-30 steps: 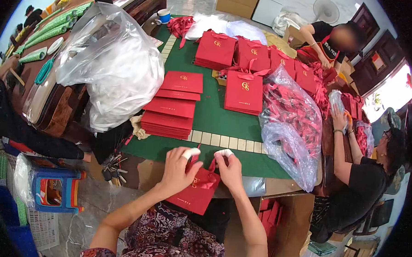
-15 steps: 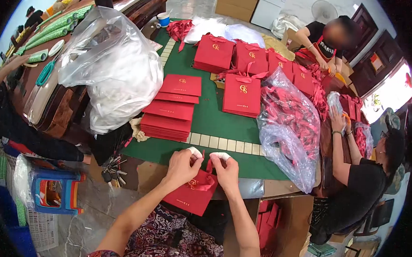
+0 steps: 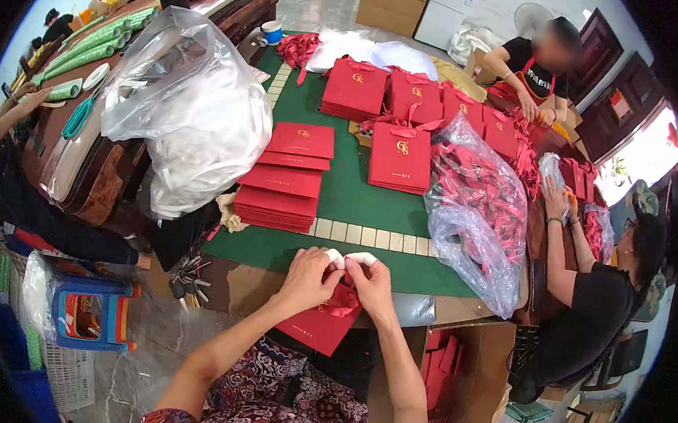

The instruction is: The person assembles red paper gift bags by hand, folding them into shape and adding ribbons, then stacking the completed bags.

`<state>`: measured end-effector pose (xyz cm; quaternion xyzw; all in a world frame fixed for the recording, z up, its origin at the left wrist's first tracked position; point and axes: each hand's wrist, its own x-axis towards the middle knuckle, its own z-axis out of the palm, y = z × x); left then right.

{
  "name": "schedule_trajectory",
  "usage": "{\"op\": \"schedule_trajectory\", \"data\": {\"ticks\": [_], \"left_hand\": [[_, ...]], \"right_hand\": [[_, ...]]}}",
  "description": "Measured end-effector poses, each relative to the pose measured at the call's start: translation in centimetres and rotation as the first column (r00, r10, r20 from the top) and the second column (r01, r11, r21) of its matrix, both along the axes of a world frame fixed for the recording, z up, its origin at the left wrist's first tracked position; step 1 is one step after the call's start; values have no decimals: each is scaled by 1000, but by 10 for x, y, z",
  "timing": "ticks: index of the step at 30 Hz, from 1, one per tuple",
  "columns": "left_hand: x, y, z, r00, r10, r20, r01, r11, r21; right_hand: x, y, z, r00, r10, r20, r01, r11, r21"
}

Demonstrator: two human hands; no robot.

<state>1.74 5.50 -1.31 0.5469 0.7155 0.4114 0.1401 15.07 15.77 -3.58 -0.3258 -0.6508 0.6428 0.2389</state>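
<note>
A small red paper gift bag (image 3: 323, 326) with gold print hangs tilted in front of my lap, just off the table's near edge. My left hand (image 3: 310, 277) is closed in a pinch above its top edge. Against it, fingertips touching, my right hand (image 3: 370, 285) pinches too. Between them runs the bag's red ribbon (image 3: 344, 301), whose ends are mostly hidden by the fingers. White tape covers a fingertip on each hand. Beyond them lies a stack of flat red bags (image 3: 279, 201), and farther off a pile of ribboned bags (image 3: 399, 157).
A clear plastic bag of red ribbons (image 3: 479, 210) lies at the table's right edge. On the left stands a large bag of white material (image 3: 199, 122). An open carton (image 3: 480, 369) of red pieces is below right. Co-workers' hands (image 3: 557, 202) work at the right side.
My hands have come together; the gap between their fingertips has closed over the ribbon. The bag has shifted slightly right with them, and the whole view has moved a little.
</note>
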Motion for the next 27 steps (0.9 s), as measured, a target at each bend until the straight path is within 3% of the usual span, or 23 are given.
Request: {"op": "schedule_trajectory", "data": {"ticks": [2, 3, 6, 8, 9, 11, 13, 15, 23, 25, 26, 27], "left_hand": [[-3, 0, 2, 999, -20, 26, 14, 980, 198], [-5, -3, -1, 988, 19, 151, -56, 968, 246], [-12, -22, -18, 989, 102, 102, -123, 967, 222], [-14, -33, -16, 947, -98, 305, 113, 993, -31], [-12, -36, -12, 947, -102, 304, 116, 993, -30], [-9, -41, -3, 832, -153, 533, 190, 982, -15], [-9, -44, 0, 851, -187, 491, 208, 978, 12], [-6, -53, 12, 825, -189, 532, 294, 949, -118], [-5, -60, 16, 824, -145, 548, 234, 968, -94], [-10, -62, 20, 788, -108, 607, 262, 950, -172], [-11, -63, 21, 789, -112, 604, 264, 950, -169], [-12, -64, 20, 758, -87, 646, 217, 968, -124]], "right_hand": [[3, 0, 2, 997, -62, -50, 60, 998, -31], [4, -1, 6, 987, -124, -99, 118, 991, -62], [18, 7, 14, 965, -236, -112, 210, 956, -202], [19, 10, 15, 960, -259, -109, 226, 943, -245], [17, 10, 14, 956, -266, -122, 238, 950, -201], [15, 14, 10, 952, -272, -137, 251, 956, -153], [12, 22, 8, 956, -270, -116, 265, 963, -54], [9, 35, 15, 922, -375, -93, 372, 927, -51], [3, 52, -4, 929, -346, -131, 357, 931, 74], [12, 53, 7, 974, -211, 80, 210, 977, 19], [12, 45, 9, 949, -314, -5, 314, 949, 36], [18, 40, 6, 950, -313, -9, 313, 949, 40]]}}
